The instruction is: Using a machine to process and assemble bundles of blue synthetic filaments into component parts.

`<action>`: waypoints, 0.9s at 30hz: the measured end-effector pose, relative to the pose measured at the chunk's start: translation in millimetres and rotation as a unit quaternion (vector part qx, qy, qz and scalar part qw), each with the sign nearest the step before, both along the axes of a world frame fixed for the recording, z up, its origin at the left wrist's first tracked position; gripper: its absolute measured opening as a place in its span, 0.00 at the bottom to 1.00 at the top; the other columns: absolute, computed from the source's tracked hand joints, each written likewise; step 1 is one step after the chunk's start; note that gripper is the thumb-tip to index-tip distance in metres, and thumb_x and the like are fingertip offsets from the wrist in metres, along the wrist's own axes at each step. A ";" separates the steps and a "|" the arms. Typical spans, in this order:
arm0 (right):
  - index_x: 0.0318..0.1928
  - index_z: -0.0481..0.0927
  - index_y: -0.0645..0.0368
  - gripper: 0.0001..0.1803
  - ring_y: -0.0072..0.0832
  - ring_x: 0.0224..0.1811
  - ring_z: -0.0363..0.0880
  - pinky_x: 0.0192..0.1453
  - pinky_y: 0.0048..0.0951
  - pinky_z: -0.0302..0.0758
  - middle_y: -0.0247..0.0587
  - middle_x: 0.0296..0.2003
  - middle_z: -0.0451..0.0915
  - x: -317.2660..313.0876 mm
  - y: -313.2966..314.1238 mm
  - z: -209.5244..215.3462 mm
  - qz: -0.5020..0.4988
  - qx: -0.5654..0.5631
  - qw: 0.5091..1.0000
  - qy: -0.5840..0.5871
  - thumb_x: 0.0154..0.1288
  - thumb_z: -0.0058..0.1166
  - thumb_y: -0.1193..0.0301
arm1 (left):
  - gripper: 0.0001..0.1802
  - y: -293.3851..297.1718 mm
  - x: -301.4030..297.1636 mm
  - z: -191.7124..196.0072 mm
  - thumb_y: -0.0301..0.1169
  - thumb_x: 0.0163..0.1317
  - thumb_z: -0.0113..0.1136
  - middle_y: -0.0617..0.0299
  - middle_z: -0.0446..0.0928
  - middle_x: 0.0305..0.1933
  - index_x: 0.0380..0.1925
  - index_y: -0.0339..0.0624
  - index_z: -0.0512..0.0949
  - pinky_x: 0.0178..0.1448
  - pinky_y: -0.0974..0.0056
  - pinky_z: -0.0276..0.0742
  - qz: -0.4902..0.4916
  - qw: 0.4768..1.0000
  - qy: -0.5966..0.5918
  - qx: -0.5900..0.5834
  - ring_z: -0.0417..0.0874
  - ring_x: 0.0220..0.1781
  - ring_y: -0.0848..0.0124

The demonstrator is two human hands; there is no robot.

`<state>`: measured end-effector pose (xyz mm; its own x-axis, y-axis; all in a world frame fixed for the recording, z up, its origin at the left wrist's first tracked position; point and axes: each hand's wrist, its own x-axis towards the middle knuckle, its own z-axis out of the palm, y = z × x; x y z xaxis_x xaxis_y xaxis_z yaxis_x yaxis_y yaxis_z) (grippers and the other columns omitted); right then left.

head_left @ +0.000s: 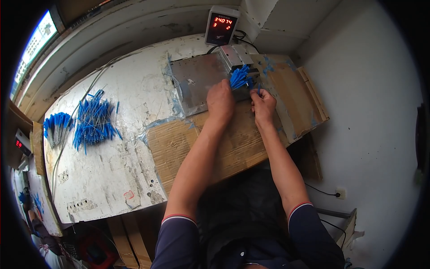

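My left hand [220, 101] is closed round a bundle of thin wires with blue ends [239, 77]; the blue ends fan out beyond the fingers. Just right of it, the fingers of my right hand [264, 105] are pinched together, with a single blue-ended piece [259, 88] showing at their tips. Both hands are at the front of a small metal machine [235, 54], whose working part is partly hidden by the bundle. A flat metal plate [197, 80] lies beside the machine, left of my left hand.
A large loose pile of blue-ended wires [95, 120] and a smaller bunch [57, 127] lie on the worn white table [107, 179]. Cardboard [179, 148] covers its front edge and right end [289, 92]. A counter with red digits [222, 26] stands behind the machine. A wall [371, 112] rises on the right.
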<state>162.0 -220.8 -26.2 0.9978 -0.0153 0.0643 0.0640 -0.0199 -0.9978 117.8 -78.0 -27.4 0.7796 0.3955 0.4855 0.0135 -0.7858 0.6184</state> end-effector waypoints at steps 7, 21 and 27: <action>0.36 0.78 0.61 0.06 0.14 0.18 0.69 0.16 0.19 0.63 0.29 0.24 0.75 -2.8 -0.5 4.5 0.026 0.002 0.999 0.027 0.60 0.63 0.79 | 0.09 0.6 2.0 -6.0 0.23 0.58 0.52 0.50 0.81 0.35 0.39 0.38 0.76 0.47 0.52 0.77 -0.008 0.996 -0.016 0.089 0.82 0.41 0.51; 0.34 0.78 0.62 0.05 0.15 0.14 0.68 0.14 0.22 0.64 0.30 0.20 0.74 6.5 10.0 0.4 -0.005 0.007 1.000 -0.007 0.62 0.62 0.77 | 0.05 2.0 1.2 0.4 0.25 0.62 0.54 0.46 0.82 0.33 0.38 0.42 0.76 0.42 0.43 0.78 0.094 0.992 -0.002 -0.086 0.84 0.38 0.44; 0.34 0.78 0.63 0.05 0.17 0.12 0.68 0.14 0.23 0.64 0.32 0.19 0.74 8.2 14.7 3.4 -0.015 -0.018 1.000 -0.001 0.62 0.62 0.77 | 0.09 2.8 2.2 -1.4 0.29 0.63 0.59 0.49 0.81 0.37 0.42 0.41 0.76 0.46 0.44 0.76 0.097 0.990 0.009 -0.099 0.83 0.43 0.47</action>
